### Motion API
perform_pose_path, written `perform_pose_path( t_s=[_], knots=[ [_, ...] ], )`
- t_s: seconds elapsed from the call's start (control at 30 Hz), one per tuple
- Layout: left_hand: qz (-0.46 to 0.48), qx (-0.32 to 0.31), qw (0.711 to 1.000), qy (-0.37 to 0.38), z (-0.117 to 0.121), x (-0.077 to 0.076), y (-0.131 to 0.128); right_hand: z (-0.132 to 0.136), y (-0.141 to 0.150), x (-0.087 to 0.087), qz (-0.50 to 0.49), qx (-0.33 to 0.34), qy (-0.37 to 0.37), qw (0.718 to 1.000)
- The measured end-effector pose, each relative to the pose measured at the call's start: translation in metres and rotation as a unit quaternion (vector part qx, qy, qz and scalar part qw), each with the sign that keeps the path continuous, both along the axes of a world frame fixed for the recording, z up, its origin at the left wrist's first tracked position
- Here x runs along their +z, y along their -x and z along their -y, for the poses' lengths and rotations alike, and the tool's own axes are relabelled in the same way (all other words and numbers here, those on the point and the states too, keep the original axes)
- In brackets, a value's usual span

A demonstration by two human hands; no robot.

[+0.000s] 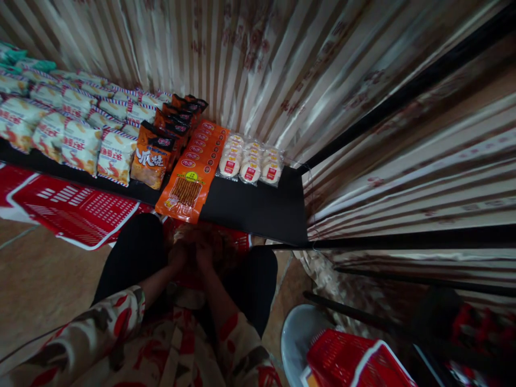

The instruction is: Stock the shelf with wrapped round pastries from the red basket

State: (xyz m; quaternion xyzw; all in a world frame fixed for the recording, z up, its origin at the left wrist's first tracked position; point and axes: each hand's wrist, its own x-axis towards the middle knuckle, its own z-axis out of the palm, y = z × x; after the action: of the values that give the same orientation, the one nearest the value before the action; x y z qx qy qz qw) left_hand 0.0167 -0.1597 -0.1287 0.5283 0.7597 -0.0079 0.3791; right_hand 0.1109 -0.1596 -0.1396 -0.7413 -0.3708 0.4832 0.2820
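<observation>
My left hand [179,255] and my right hand [205,253] are low in front of me, close together in dim shadow below the edge of a black shelf [258,207]. Both reach into a red basket [226,242] between my knees. Their fingers are too dark and blurred to make out. Just above them an orange packet of snack sticks [183,196] hangs over the shelf edge, at the front of a row of like packets. Clear packs of round white cakes [250,161] lie to its right.
Orange-brown snack bags [153,158] and several white chip bags [80,145] fill the shelf's left part. A red basket lid [72,212] lies left on the floor. Another red basket [355,360] and a pale stool [296,333] stand lower right. Striped curtains hang behind.
</observation>
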Motion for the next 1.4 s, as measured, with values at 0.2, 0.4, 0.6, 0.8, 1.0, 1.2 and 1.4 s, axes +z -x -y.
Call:
perform_pose_path(
  t_s=[0.2, 0.4, 0.6, 0.8, 1.0, 1.2, 1.4],
  knots=[
    [-0.045, -0.074, 0.996, -0.016, 0.009, 0.027, -0.001, 0.013, 0.008, 0.012, -0.015, -0.025, -0.017, 0.999],
    [-0.073, -0.122, 0.989, -0.04, 0.015, 0.032, 0.002, 0.024, 0.01, 0.018, -0.048, -0.033, -0.055, 0.997],
    [-0.065, -0.177, 0.979, -0.079, 0.024, 0.036, 0.003, 0.027, 0.002, 0.039, 0.005, 0.0, -0.063, 0.998],
    [-0.061, -0.217, 0.97, -0.093, 0.029, 0.041, 0.001, 0.026, -0.008, 0.052, 0.005, 0.005, -0.109, 0.994],
    [-0.029, -0.219, 0.969, -0.106, 0.026, 0.04, 0.004, 0.028, -0.025, 0.051, 0.016, -0.039, -0.125, 0.991],
    [0.018, -0.2, 0.972, -0.124, 0.021, 0.049, 0.006, 0.032, -0.037, 0.05, 0.058, -0.063, -0.12, 0.989],
    [0.066, -0.203, 0.964, -0.157, 0.017, 0.047, 0.005, 0.034, -0.036, 0.053, 0.042, -0.072, -0.11, 0.99]
  ],
)
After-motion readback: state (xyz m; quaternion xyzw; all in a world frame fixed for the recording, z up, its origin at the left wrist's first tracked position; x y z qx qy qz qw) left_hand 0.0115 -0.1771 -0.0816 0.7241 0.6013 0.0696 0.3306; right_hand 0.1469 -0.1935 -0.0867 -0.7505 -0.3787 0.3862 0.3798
